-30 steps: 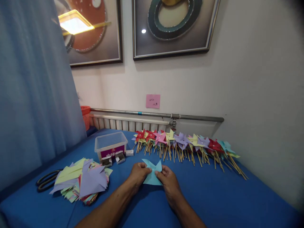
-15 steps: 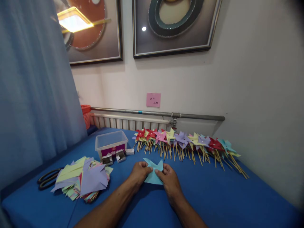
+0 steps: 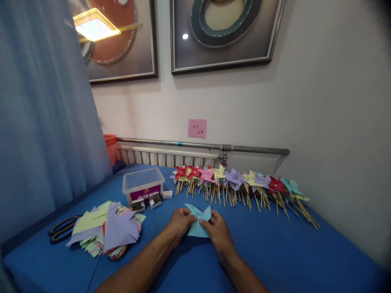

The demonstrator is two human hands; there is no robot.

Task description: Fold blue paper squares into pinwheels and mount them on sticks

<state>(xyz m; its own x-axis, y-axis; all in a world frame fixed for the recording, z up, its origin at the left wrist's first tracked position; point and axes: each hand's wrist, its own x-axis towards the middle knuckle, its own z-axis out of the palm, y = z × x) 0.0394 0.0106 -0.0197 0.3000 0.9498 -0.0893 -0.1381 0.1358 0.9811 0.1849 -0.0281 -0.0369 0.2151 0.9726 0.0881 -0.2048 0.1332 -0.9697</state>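
Both of my hands meet over a light blue cut paper square (image 3: 197, 228) on the blue table (image 3: 290, 256). My left hand (image 3: 179, 223) pinches the paper's left side with curled fingers. My right hand (image 3: 216, 230) pinches its right side, thumb on top near the centre. Two pointed flaps of the paper stick up behind my fingers. A long row of finished paper pinwheels (image 3: 238, 183) on wooden sticks lies just beyond my hands, along the wall.
A stack of coloured cut papers (image 3: 106, 230) lies at the left, with black scissors (image 3: 61, 230) beside it. A clear plastic box (image 3: 143, 185) and small open cardboard boxes (image 3: 146, 202) sit behind. A curtain hangs left; a radiator pipe runs along the wall.
My hands have drawn slightly closer together on the blue paper. The view has shifted a little. Nothing else has moved.
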